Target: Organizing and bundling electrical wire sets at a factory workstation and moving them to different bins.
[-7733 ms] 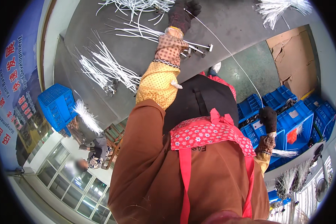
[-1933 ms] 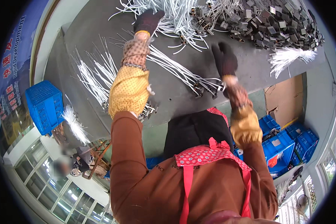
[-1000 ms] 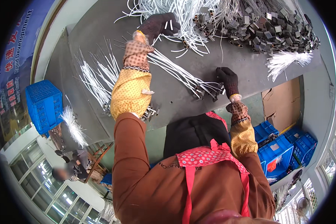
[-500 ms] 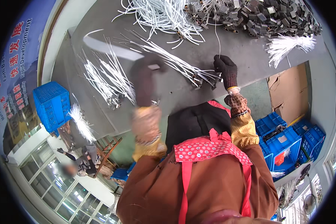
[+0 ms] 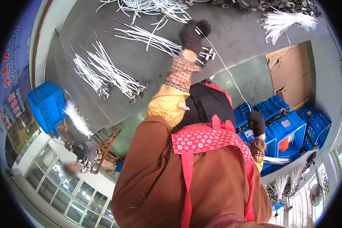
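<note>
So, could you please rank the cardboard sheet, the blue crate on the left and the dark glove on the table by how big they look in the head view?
1. Cardboard sheet, largest.
2. Blue crate.
3. Dark glove on the left hand, smallest.
The fisheye bends the edges, so the first two are close.

A single head-worn fisheye camera is looking steeply down the wearer's own front, so the brown top and red apron are filling the lower middle, very close to the lens. It is facing a grey tabletop (image 5: 231, 34) that is curving across the upper part, farther off. The gloved left hand (image 5: 193, 35) is reaching up the middle, its fingers (image 5: 203, 26) lying near the top edge; beyond the fingers the tabletop is bending toward the rim. The right hand (image 5: 256, 122) is hanging lower right, nearer the camera, over blue crates (image 5: 288, 121).
</note>
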{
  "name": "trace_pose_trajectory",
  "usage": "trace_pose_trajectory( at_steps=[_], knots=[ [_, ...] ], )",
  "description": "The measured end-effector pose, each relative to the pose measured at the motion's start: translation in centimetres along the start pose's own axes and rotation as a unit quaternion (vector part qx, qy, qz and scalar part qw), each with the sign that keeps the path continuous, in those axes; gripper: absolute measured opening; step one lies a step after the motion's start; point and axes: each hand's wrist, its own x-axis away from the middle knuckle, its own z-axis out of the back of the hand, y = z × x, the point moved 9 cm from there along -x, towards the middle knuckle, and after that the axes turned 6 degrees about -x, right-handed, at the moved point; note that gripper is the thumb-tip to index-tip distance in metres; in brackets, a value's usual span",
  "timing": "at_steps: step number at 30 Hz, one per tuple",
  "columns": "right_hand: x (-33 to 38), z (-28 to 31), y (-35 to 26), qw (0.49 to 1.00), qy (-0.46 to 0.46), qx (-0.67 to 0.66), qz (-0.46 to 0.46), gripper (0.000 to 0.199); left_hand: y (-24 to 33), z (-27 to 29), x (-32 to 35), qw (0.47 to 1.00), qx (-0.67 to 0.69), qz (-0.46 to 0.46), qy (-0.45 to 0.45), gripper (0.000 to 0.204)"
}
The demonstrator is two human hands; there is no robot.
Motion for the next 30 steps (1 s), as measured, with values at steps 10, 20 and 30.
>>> trace_pose_trajectory(
  at_steps=[10, 20, 30],
  knots=[
    [2.6, 4.2, 8.5, 0.927, 0.046, -0.233, -0.291, 0.019, 6.4, 1.2, -4.0, 1.0, 0.0, -0.005, -0.029, 0.027],
    [-2.9, 0.1, 2.0, 0.992, -0.051, -0.099, -0.056, 0.02, 6.7, 1.9, 3.5, 0.986, -0.144, -0.086, -0.024, 0.022],
    [-27.7, -10.9, -10.1, 0.98, 0.049, -0.182, 0.06, 0.035, 2.1, 1.7, 14.0, 0.784, -0.589, -0.139, -0.138, 0.02]
  ],
)
